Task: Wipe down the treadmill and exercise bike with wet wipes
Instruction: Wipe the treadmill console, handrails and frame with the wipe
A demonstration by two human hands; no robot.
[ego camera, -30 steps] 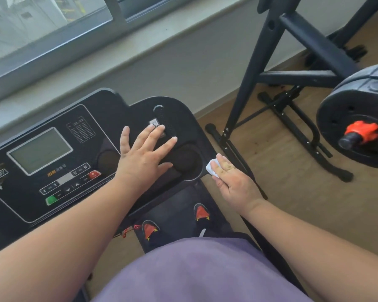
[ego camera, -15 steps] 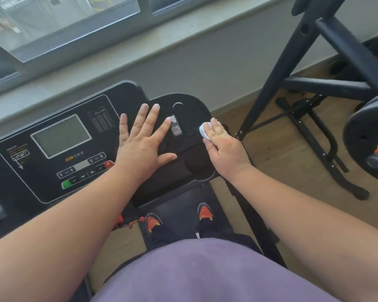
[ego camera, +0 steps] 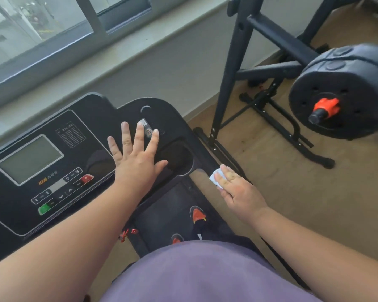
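Observation:
The black treadmill console (ego camera: 52,131) fills the left of the head view, with a grey screen and coloured buttons. My left hand (ego camera: 138,158) lies flat on the console's right part, fingers spread and straight, beside a cup recess (ego camera: 177,158). My right hand (ego camera: 236,190) presses a small white wet wipe (ego camera: 215,178) against the treadmill's right side rail, just below the console's right edge. The fingers lie over the wipe, and only its left corner shows. No exercise bike is in view.
A black steel rack (ego camera: 260,68) stands on the wooden floor to the right, carrying a barbell with black weight plates (ego camera: 340,92) and an orange collar. A window and grey sill (ego camera: 109,55) run behind the console. My feet stand on the belt (ego camera: 168,210) below.
My right hand with the wipe has slid from the console's upper right edge back down along the right side toward me. My left hand has stayed flat on the console.

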